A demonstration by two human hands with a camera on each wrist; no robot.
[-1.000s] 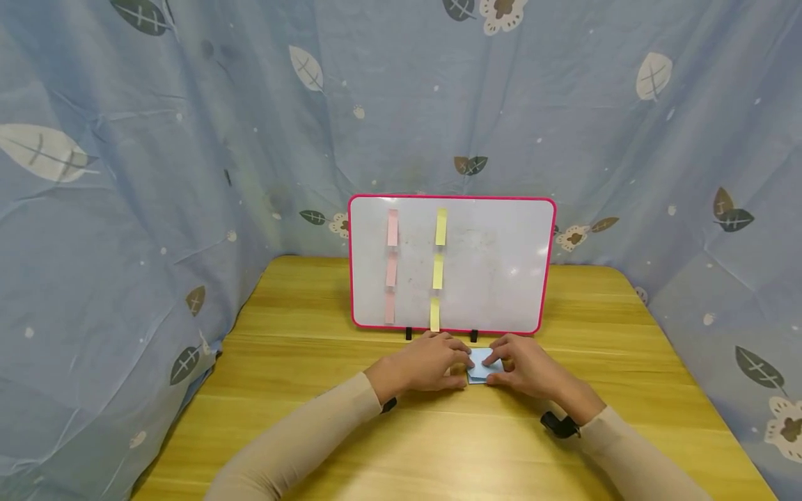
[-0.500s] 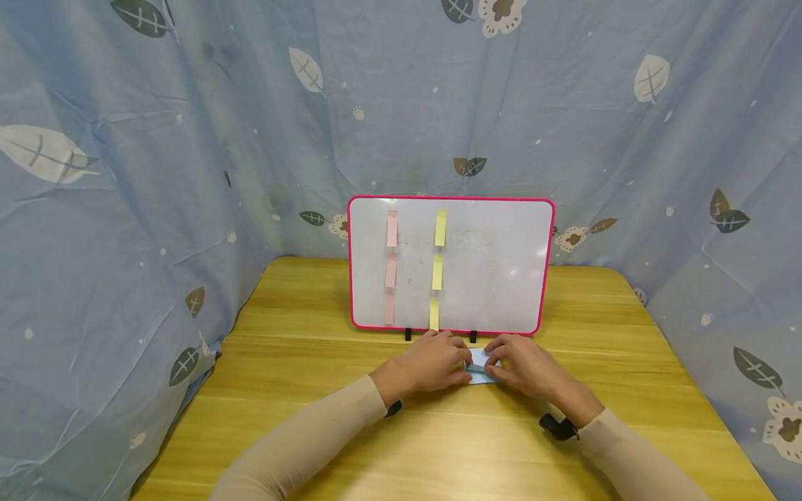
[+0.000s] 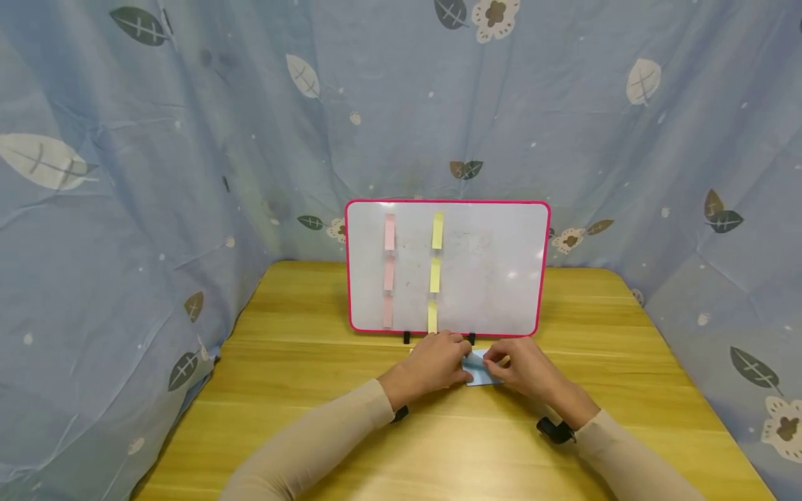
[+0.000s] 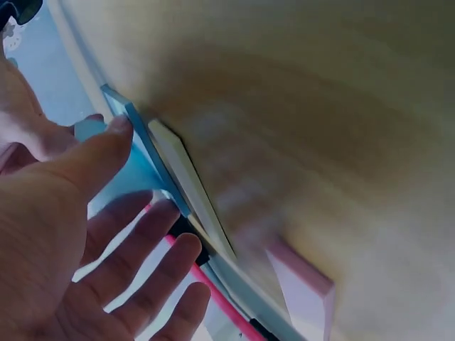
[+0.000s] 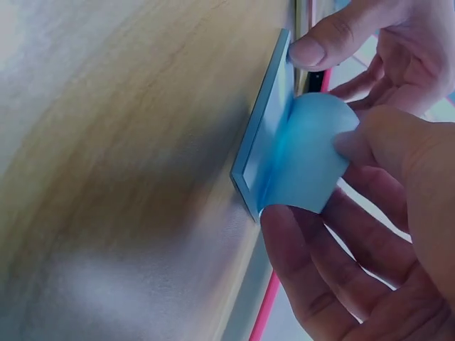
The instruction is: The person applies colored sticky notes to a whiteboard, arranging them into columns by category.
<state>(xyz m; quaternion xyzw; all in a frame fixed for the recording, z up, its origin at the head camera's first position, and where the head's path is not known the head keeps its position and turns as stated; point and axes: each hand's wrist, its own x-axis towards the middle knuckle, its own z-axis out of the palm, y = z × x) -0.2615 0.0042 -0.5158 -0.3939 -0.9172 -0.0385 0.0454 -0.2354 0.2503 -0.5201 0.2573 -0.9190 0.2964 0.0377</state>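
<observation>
Blue sheet's curled up further off its pad than a second ago

So the blue sheet (image 5: 309,153) is bowed upright now and looks stuck only along the far side of the blue pad (image 5: 263,135), which lies on the counter (image 3: 438,445). Right hand (image 3: 529,365) has it pinched, thumb on one face, curled fingers behind. Left hand (image 3: 432,363) isn't gripping: thumb against the pad's left end, other fingers loosely spread.

My worry: pulling too steeply could crease or tear it at the glue line, or bring up two sheets. If that left thumb eases off, the whole pad might slide or lift too.

Next to it are a pale yellow pad (image 4: 188,181) and a pink pad (image 4: 306,291). Behind stands the whiteboard (image 3: 501,278) with three pink strips (image 3: 390,233) and three yellow strips (image 3: 436,232).
</observation>
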